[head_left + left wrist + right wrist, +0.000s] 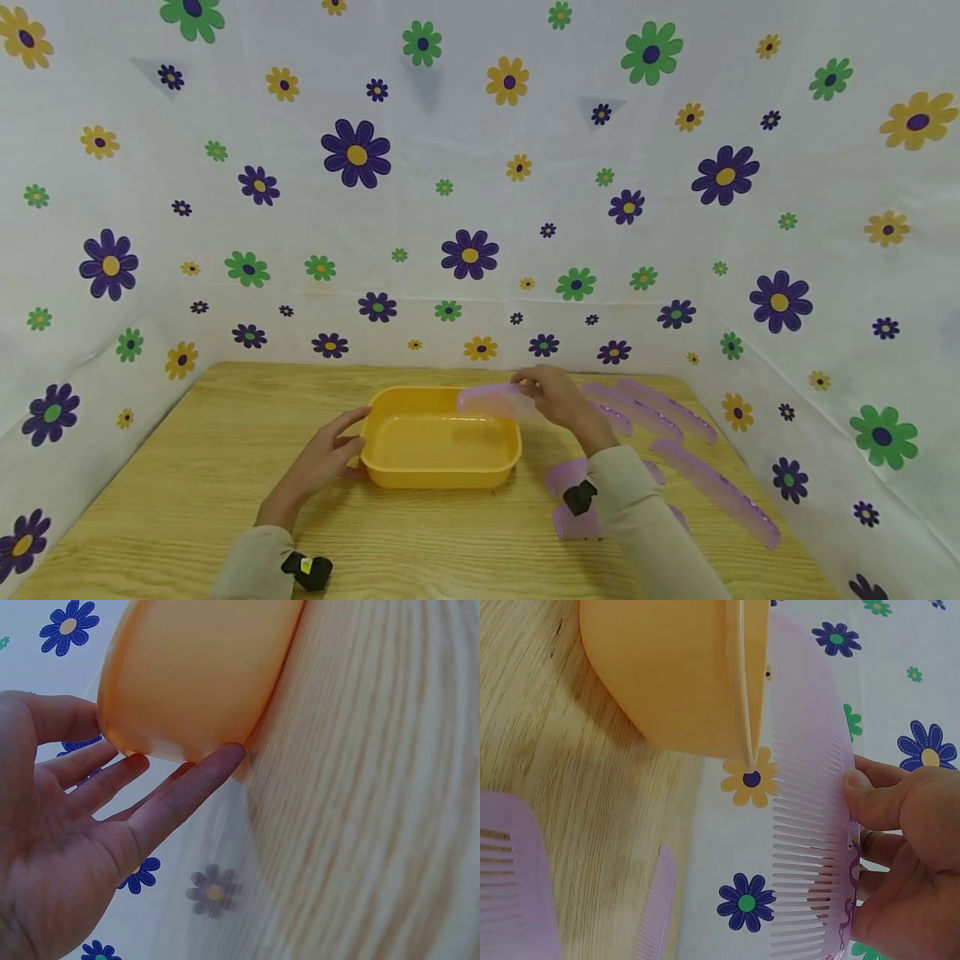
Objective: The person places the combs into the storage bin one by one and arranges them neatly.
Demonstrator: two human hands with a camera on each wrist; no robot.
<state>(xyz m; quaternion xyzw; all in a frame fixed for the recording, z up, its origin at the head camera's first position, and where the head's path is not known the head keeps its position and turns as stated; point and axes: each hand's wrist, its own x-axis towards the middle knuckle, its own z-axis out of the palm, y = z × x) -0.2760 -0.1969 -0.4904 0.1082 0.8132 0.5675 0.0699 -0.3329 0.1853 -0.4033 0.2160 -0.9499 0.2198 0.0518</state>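
A yellow plastic tub [442, 478] stands on the table, and its inside appears bare. My left hand [321, 457] rests against the tub's left end. In the left wrist view, the fairly straight fingers of the left hand [75, 855] touch the outer wall of the tub [199, 675]. My right hand [557, 395] pinches a translucent purple comb [483, 397] by its spine, over the tub's back right corner. The right wrist view has this comb [806, 742] beside the tub's rim, its teeth facing the tub and the right hand's [919, 847] thumb on its spine.
Several more purple combs lie on the table right of the tub: a long comb [720, 493], a curved comb [667, 410] farther back, and a wide-toothed comb [576, 523] partly under the right sleeve. Flower-printed white cloth [480, 200] encloses the wooden table [435, 542] behind and at both sides.
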